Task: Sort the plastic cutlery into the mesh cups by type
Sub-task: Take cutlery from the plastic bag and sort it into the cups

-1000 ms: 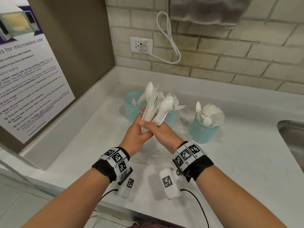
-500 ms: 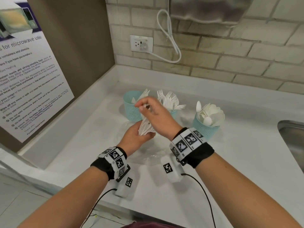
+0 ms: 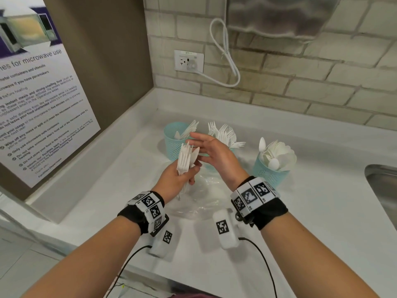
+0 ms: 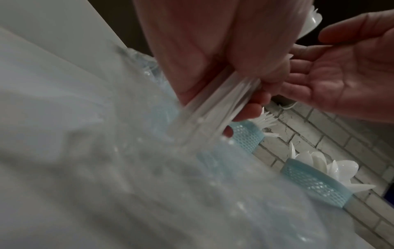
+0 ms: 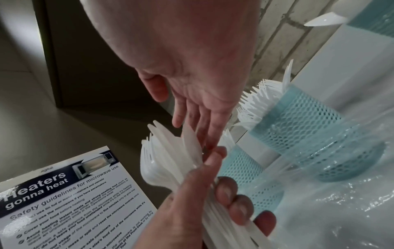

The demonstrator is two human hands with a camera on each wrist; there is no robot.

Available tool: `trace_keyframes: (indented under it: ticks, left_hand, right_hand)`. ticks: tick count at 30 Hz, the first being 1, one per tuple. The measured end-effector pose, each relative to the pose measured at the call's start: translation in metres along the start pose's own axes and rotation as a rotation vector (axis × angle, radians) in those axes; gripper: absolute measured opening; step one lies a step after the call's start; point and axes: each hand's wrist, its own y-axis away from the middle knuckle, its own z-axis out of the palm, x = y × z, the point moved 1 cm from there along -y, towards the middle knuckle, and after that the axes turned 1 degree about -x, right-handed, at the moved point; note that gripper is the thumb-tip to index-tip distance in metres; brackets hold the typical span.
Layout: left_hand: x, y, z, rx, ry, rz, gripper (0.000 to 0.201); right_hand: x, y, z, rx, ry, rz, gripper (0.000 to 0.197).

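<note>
My left hand (image 3: 182,175) grips a bundle of white plastic forks and knives (image 3: 185,158) by the handles, tips up, above the counter. My right hand (image 3: 199,145) is held flat just right of the bundle's tips, fingers straight, holding nothing. Behind stand three teal mesh cups: the left cup (image 3: 174,140) with knives, the middle cup (image 5: 298,121) with forks, mostly hidden behind my right hand in the head view, and the right cup (image 3: 268,173) full of spoons. In the left wrist view my fingers (image 4: 251,104) wrap the handles (image 4: 213,114). The right wrist view shows the bundle (image 5: 170,160).
A crumpled clear plastic bag (image 3: 199,198) lies on the white counter (image 3: 311,222) under my hands. A steel sink (image 3: 382,190) opens at the right edge. A poster panel (image 3: 43,104) walls off the left, and a brick wall with a socket (image 3: 189,60) stands behind.
My right hand, first clasped on the bundle with my left, has let go and now stands flat beside it. The spoon heads that stuck up from the bundle no longer show.
</note>
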Motion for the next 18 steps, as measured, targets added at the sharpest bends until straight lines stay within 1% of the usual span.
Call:
trace_keyframes:
  ticks: [2, 3, 5, 7, 8, 11, 14, 16, 18]
  left_hand:
    - [0.005, -0.002, 0.001, 0.019, 0.065, 0.011, 0.006]
    - [0.008, -0.002, 0.001, 0.023, 0.080, 0.018, 0.005]
    - [0.017, -0.002, 0.002, 0.021, 0.091, 0.027, 0.004]
    - [0.022, -0.003, 0.003, 0.032, 0.101, 0.035, 0.007]
    - [0.024, -0.003, 0.004, 0.040, 0.095, 0.048, 0.010]
    - [0.028, -0.005, 0.008, 0.042, 0.087, 0.079, 0.014]
    - [0.030, -0.005, 0.010, 0.022, 0.153, 0.036, 0.025]
    - [0.031, -0.006, 0.009, 0.016, 0.147, 0.021, 0.029]
    - [0.031, -0.009, 0.007, 0.012, 0.102, 0.026, 0.029]
  right_hand:
    - [-0.002, 0.004, 0.002, 0.026, 0.011, -0.009, 0.033]
    - [-0.001, 0.007, 0.003, 0.054, 0.043, -0.039, 0.039]
    - [0.002, 0.012, 0.008, 0.167, 0.144, -0.127, 0.050]
    - [0.005, 0.014, 0.014, 0.273, 0.218, -0.182, 0.050]
    - [0.006, 0.014, 0.017, 0.291, 0.266, -0.201, 0.048]
    - [0.008, 0.013, 0.023, 0.256, 0.331, -0.231, 0.033]
    - [0.005, 0.014, 0.019, 0.282, 0.328, -0.277, 0.033]
    - [-0.001, 0.015, 0.018, 0.284, 0.308, -0.305, 0.027]
    - [-0.010, 0.017, 0.016, 0.280, 0.242, -0.297, 0.021]
